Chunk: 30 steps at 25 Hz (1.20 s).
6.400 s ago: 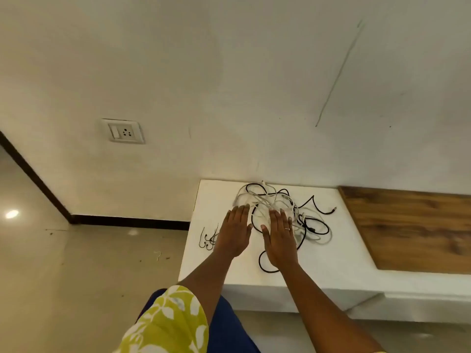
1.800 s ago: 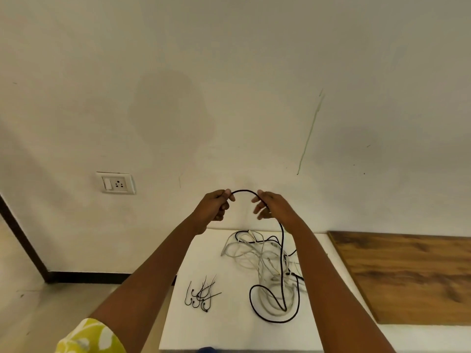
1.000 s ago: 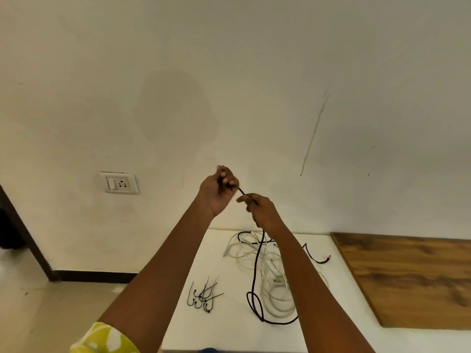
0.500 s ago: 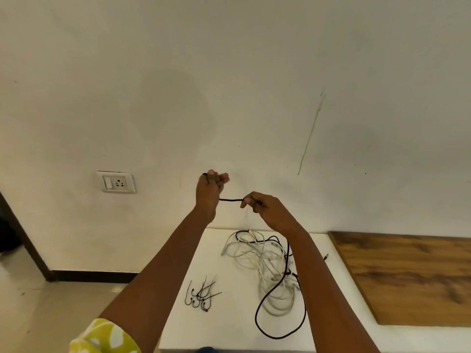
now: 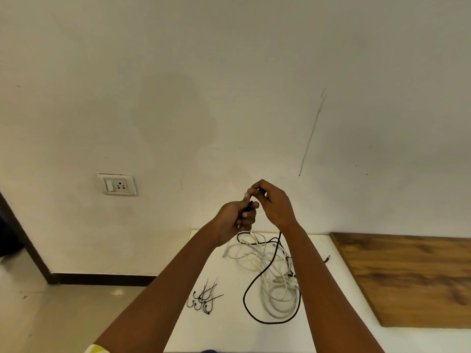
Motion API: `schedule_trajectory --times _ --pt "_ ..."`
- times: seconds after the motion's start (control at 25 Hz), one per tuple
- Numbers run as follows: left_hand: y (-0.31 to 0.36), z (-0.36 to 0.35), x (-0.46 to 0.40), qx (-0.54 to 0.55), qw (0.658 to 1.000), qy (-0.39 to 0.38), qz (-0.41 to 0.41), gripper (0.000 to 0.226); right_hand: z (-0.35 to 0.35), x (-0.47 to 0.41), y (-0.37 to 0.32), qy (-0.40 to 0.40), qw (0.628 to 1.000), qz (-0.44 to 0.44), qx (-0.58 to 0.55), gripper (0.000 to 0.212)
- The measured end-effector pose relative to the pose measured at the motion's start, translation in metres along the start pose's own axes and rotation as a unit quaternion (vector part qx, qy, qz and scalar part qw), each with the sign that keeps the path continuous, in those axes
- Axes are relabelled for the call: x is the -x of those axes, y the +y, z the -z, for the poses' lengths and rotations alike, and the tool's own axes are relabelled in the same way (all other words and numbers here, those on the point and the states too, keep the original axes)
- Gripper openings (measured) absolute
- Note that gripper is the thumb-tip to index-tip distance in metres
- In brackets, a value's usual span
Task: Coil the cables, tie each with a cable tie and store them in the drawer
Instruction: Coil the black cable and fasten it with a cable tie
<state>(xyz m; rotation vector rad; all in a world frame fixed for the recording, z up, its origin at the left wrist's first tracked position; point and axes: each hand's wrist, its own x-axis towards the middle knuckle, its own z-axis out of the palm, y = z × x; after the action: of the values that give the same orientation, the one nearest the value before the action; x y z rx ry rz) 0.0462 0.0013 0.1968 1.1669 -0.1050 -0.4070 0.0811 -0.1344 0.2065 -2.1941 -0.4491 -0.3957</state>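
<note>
Both hands are held up in front of the wall, touching each other. The black cable (image 5: 257, 278) is gripped in the curled left hand (image 5: 235, 217) and pinched by the right hand (image 5: 274, 202) just above it. From there it's hung down to a big loop on the white tabletop (image 5: 224, 332), right over the white cable tangle (image 5: 270, 266). A few black cable ties (image 5: 204, 299) are left nearby.
</note>
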Motion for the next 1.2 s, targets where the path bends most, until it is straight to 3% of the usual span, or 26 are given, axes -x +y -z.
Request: schedule_trajectory --times 0.16,0.28,0.36,0.56,0.72,0.8,1.04,1.2 --pt "0.013 -0.005 0.006 0.201 0.975 -0.097 0.008 0.032 -0.009 0.004 0.004 0.023 0.996 -0.012 -0.084 0.016" --pt "0.026 -0.009 0.007 0.288 0.95 -0.116 -0.035 0.036 -0.014 0.007 0.001 0.029 0.995 -0.012 -0.094 0.02" --pt "0.039 -0.008 0.005 0.313 0.944 -0.075 -0.08 0.039 -0.016 0.009 0.0 0.014 0.997 -0.025 -0.072 0.021" --pt "0.066 0.01 -0.005 0.288 0.925 0.122 -0.214 0.036 -0.011 0.023 0.001 -0.083 0.995 -0.05 -0.027 0.023" --pt "0.067 0.027 -0.011 0.189 0.921 0.266 -0.215 0.031 0.006 0.031 -0.006 -0.111 0.993 -0.035 -0.019 0.019" --pt "0.057 0.028 -0.013 0.094 0.933 0.286 -0.199 0.029 0.013 0.03 -0.012 -0.104 0.994 -0.021 -0.005 0.019" --pt "0.013 0.009 -0.009 -0.185 0.943 0.224 -0.165 0.028 0.02 0.017 -0.027 -0.067 0.995 0.02 0.076 0.026" --pt "0.001 -0.004 -0.002 -0.174 0.963 0.156 -0.136 0.042 0.02 0.01 -0.025 0.0 0.996 0.021 0.09 0.025"
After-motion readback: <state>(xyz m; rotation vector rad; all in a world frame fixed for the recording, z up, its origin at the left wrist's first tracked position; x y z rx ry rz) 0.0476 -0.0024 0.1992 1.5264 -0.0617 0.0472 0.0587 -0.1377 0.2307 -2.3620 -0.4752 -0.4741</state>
